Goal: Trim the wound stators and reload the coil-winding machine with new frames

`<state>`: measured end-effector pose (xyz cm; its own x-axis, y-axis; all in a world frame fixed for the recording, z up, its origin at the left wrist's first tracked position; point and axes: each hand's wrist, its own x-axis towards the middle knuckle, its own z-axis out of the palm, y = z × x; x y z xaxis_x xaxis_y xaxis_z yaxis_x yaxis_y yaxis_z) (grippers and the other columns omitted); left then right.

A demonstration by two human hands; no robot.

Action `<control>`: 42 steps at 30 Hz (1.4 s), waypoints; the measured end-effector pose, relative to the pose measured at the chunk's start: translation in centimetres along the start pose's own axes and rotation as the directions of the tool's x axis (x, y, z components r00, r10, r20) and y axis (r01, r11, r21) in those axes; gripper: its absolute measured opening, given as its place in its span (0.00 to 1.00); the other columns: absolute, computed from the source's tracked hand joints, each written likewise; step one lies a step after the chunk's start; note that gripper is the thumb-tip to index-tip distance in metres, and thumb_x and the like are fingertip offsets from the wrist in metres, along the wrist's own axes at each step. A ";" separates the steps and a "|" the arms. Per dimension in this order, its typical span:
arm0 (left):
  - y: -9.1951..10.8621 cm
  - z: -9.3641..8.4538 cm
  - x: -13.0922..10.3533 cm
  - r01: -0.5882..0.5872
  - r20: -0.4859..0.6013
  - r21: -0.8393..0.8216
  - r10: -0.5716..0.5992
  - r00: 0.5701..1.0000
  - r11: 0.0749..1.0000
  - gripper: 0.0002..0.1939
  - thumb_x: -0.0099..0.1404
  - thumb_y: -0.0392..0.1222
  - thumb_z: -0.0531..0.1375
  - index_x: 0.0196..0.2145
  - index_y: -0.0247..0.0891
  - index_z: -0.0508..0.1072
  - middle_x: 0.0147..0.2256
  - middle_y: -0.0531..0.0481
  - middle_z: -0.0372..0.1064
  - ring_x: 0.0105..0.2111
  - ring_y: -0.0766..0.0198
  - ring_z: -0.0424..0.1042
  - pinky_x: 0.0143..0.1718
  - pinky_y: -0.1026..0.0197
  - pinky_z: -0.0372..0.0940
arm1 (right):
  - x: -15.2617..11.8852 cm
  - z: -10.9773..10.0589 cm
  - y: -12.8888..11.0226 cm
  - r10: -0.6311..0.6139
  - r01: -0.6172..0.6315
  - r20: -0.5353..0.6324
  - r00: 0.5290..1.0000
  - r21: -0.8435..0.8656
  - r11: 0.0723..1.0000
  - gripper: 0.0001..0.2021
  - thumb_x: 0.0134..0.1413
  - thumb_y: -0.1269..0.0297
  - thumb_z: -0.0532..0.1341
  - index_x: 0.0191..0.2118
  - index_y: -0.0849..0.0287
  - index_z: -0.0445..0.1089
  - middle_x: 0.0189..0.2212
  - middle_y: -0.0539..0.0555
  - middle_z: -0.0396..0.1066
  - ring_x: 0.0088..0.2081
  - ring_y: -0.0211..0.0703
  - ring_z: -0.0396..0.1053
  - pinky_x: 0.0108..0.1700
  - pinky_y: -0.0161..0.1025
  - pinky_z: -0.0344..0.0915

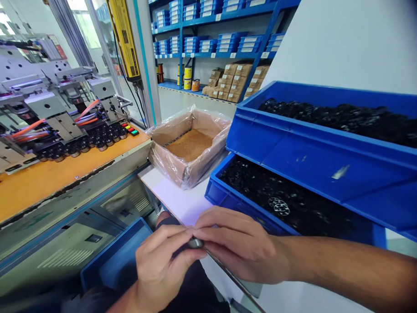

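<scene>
A small dark part with a metallic rim (pixel 195 242) is held between both hands, low in the middle of the view. My left hand (pixel 164 263) pinches it between thumb and fingers. My right hand (pixel 237 244) meets it from the right, its fingertips closed against the part and touching my left fingers. Most of the part is hidden by the fingers. Just right of my hands, a lower blue bin (pixel 216 183) holds many black parts and one silvery patterned disc (pixel 279 206).
An upper blue bin (pixel 297 149) of black parts rests over the lower one. A plastic-lined carton (pixel 171 164) stands ahead. At left, an orange bench (pixel 58 177) carries a machine and dark round parts. Another blue bin (pixel 121 255) sits low at left.
</scene>
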<state>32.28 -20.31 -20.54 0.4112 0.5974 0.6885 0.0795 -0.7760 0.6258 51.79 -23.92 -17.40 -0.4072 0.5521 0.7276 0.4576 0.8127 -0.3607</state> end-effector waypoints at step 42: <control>-1.6 3.0 1.7 0.565 0.360 -0.777 -0.540 0.761 0.277 0.12 0.58 0.45 0.69 0.40 0.45 0.79 0.27 0.54 0.72 0.28 0.73 0.69 0.32 0.72 0.64 | -0.2 0.2 2.1 -0.040 0.024 -0.128 0.991 -0.121 0.992 0.02 0.61 0.74 0.59 0.39 0.67 0.68 0.33 0.59 0.72 0.37 0.44 0.67 0.40 0.43 0.71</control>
<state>35.61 -18.67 -21.50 0.5967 0.8007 0.0535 -0.4512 0.2797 0.8475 52.68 -22.34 -18.44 -0.3202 0.4910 0.8102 0.5396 0.7975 -0.2701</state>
